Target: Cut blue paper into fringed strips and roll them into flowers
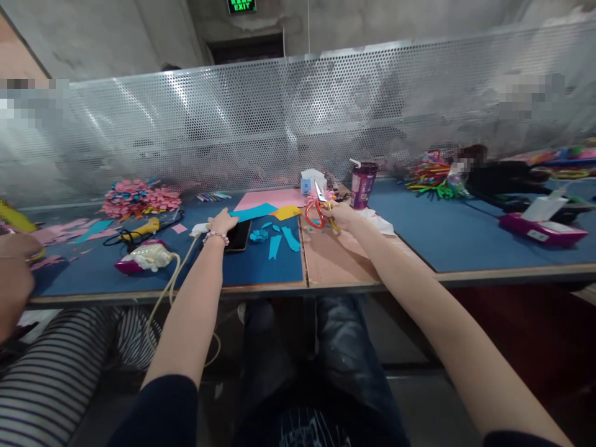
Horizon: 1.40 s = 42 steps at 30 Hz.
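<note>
My left hand [221,223] is closed on the left end of a blue paper strip [256,212], above a dark phone or tablet [239,237]. Red-handled scissors [315,215] stand tilted with blades upward beside my right hand [341,215], whose fingers are at a yellow handle; exactly what they grip is too small to tell. Yellow paper [287,213] and a pink sheet [267,198] lie between the hands. Nearer me are a crumpled blue paper flower [259,236] and cut blue pieces [290,239].
A purple cup [363,185] with a straw stands behind my right hand. Pink paper flowers [135,197], a yellow glue gun [140,230] and a power strip [144,257] are at left. Another person's hand [18,273] shows at far left. A perforated metal screen [233,124] runs behind.
</note>
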Motion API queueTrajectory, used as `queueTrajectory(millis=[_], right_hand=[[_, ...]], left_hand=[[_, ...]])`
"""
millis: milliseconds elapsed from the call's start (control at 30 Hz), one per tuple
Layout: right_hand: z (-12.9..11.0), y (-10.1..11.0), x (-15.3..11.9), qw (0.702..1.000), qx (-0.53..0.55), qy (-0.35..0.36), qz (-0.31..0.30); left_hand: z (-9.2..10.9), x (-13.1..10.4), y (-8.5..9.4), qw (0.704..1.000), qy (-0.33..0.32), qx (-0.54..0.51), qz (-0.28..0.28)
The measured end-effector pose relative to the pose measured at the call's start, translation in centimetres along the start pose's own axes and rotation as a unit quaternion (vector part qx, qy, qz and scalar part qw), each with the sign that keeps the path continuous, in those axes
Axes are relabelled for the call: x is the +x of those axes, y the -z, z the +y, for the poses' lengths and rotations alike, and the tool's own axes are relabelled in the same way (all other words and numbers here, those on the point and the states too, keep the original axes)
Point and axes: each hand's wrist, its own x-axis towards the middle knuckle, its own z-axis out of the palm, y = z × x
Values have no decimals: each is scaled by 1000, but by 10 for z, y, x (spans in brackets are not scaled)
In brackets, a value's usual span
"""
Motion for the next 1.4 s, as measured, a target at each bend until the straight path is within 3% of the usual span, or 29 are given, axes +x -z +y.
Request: queueTrajectory(millis=[200, 333, 567, 800, 933, 1100, 1200, 1300, 1400], right_hand=[[-8, 4, -8, 997, 45, -38, -57], [-8, -3, -14, 993, 62, -36, -96], [-10, -7, -15, 991, 75, -32, -103], [-18, -3, -16, 984, 139, -14, -111], [-24, -7, -16, 973, 199, 23, -115], [-29, -12, -22, 962, 238, 42, -130], [-32, -15, -27, 961, 233, 36, -146], [-31, -21, -30, 965, 214, 40, -144], [-25, -27, -30, 976, 170, 31, -132]], left_hand=[[-2, 11, -10, 999, -32, -19, -4], [-9, 21, -16, 997, -71, -31, 28], [-14, 26, -18, 977, -173, -58, 110], [-21, 40, -24, 962, -197, -129, 139], [-15, 37, -23, 951, -226, -139, 160], [-6, 27, -21, 929, -240, -197, 203], [-3, 23, -20, 912, -229, -279, 195], [4, 19, -17, 868, -208, -417, 171], [16, 10, -15, 833, -217, -489, 143]])
